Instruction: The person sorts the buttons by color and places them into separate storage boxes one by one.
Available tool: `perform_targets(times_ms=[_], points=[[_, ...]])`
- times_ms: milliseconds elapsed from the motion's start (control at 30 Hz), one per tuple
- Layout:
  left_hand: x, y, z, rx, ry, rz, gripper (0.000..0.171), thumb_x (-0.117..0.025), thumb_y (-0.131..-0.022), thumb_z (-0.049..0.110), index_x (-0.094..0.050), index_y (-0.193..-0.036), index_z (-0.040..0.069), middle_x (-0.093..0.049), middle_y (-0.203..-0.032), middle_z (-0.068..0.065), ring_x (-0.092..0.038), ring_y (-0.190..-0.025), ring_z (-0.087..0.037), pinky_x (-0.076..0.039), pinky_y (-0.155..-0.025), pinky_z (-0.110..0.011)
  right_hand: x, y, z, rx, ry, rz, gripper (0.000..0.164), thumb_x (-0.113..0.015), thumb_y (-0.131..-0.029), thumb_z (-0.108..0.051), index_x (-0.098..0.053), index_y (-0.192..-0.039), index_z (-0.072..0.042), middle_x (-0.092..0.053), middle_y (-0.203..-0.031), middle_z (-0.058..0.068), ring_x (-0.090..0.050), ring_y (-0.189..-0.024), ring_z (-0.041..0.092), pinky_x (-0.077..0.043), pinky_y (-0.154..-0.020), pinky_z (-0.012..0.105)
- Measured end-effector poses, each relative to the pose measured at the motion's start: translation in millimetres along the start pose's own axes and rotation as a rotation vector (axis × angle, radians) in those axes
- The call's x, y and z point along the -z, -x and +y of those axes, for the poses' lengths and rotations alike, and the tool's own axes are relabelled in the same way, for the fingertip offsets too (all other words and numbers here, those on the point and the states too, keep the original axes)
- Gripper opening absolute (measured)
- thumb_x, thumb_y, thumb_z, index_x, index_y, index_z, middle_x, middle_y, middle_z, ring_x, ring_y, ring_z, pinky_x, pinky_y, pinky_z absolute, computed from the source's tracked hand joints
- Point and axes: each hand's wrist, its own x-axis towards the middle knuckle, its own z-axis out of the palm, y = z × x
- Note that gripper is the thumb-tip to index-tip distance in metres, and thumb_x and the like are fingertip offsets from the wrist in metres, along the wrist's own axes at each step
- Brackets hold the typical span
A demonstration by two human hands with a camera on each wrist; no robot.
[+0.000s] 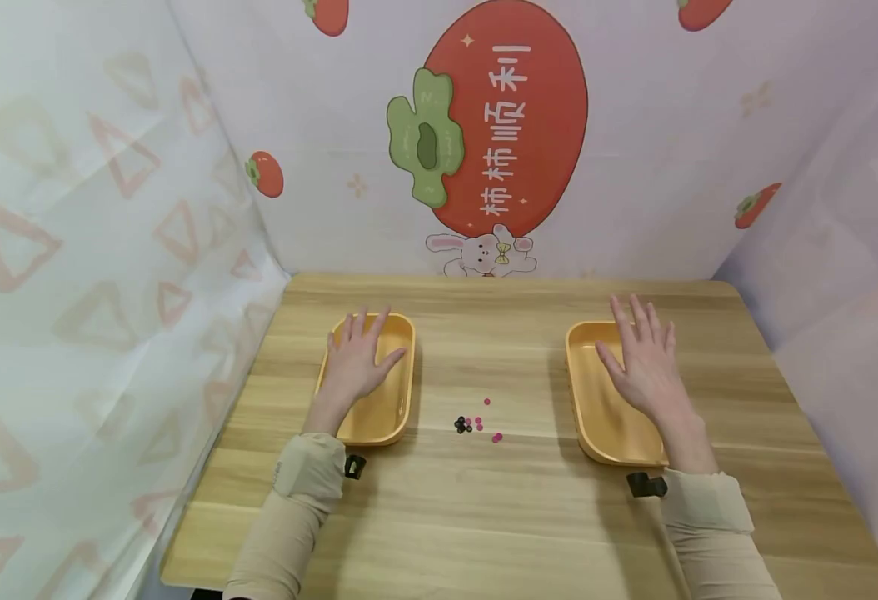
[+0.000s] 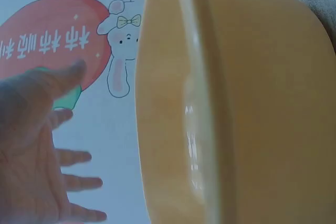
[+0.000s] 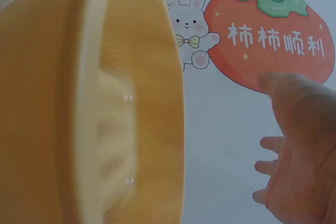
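Note:
My left hand (image 1: 354, 365) is spread above the left yellow tray (image 1: 397, 417), fingers straight and holding nothing. Over the right yellow tray (image 1: 596, 417) my right hand (image 1: 643, 367) also has its fingers spread, with nothing in it. Between the trays lie several small black round pieces (image 1: 461, 425) in a cluster. Several small pink round pieces (image 1: 479, 421) are scattered beside them on the table. In the left wrist view the hand (image 2: 37, 145) is apart from the tray wall (image 2: 273, 103); the right wrist view shows the other hand (image 3: 302, 150) likewise apart from its tray (image 3: 42, 108).
Both trays stand on a wooden table (image 1: 484, 517). A white cloth backdrop (image 1: 319, 225) printed with a large red persimmon (image 1: 551, 125) rises behind the table, and patterned cloth (image 1: 94, 333) hangs at the left. Black wrist-camera parts (image 1: 646, 485) sit by the cuffs.

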Motion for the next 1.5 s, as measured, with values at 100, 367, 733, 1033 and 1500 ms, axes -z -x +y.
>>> perform_targets(times_ms=[100,367,733,1033,1500], points=[[3.6,1.1,-7.3,0.078,0.068,0.027,0.084,-0.061,-0.110,0.048,-0.019,-0.177,0.021,-0.010,-0.183,-0.030,-0.012,-0.167,-0.061,-0.017,-0.125,-0.088,0,1,0,0.015,-0.010,0.016,0.076,-0.047,-0.114,-0.016,-0.006,-0.178,-0.013,-0.006,-0.182,0.033,-0.006,-0.166,0.062,0.002,-0.130,0.083],[3.7,10.9,-35.2,0.203,0.262,0.048,0.088,-0.061,-0.111,0.032,-0.006,-0.178,0.014,-0.001,-0.180,-0.037,-0.016,-0.164,-0.065,-0.026,-0.128,-0.080,-5,2,-1,0.043,-0.061,0.056,0.086,-0.049,-0.103,0.009,-0.006,-0.176,-0.004,-0.020,-0.173,0.043,-0.033,-0.151,0.070,-0.033,-0.119,0.083],[-27.6,21.0,-77.9,0.201,0.355,0.084,0.099,-0.056,-0.104,-0.009,0.008,-0.177,0.013,-0.013,-0.181,-0.034,-0.024,-0.165,-0.057,-0.026,-0.135,-0.065,-14,12,-19,0.003,-0.123,0.004,0.081,-0.039,-0.107,0.008,-0.006,-0.178,-0.012,-0.028,-0.170,0.038,-0.059,-0.121,0.055,-0.040,-0.054,0.028],[-66.4,14.6,-114.0,0.278,0.380,0.177,0.099,-0.051,-0.094,-0.015,-0.011,-0.178,0.017,-0.037,-0.176,-0.025,-0.050,-0.149,-0.057,-0.041,-0.126,-0.067,-33,7,-38,0.155,-0.150,0.183,0.076,-0.056,-0.101,0.015,-0.029,-0.171,0.001,-0.058,-0.136,0.032,-0.067,-0.102,0.041,-0.053,-0.071,0.041],[-88.0,2.8,-133.9,0.369,0.260,0.198,0.100,-0.056,-0.088,-0.010,-0.028,-0.176,0.030,-0.060,-0.077,-0.010,-0.050,-0.057,-0.020,-0.046,-0.051,-0.036,-71,3,-93,0.114,-0.554,-0.093,0.063,-0.066,-0.105,0.004,-0.044,-0.164,0.000,-0.070,-0.121,0.026,-0.076,-0.097,0.029,-0.061,-0.085,0.020]])
